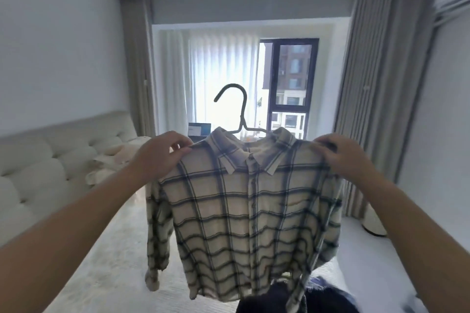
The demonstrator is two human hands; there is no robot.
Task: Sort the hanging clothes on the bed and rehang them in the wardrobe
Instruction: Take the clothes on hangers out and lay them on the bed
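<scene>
Shirt: a cream plaid shirt [244, 211] with dark checks fills the centre of the frame, held up in the air over the bed [114, 249], buttoned and facing the camera.
Hanger: a grey hanger [243, 109] sits inside the collar, its hook rising upright at centre frame against the bright window [290, 84].
Left hand: the left hand [160, 155], at centre left, pinches the shirt's shoulder between curled fingers and thumb.
Right hand: the right hand [343, 157], at centre right, grips the other shoulder, fingers curled over the cloth.
Dark clothes: a heap of dark clothes [292, 297] lies at the bottom edge, just below the shirt's hem.
Headboard: a pale tufted headboard [50, 160] runs along the left side.
Curtains: grey curtains [368, 96] hang at upper right.
</scene>
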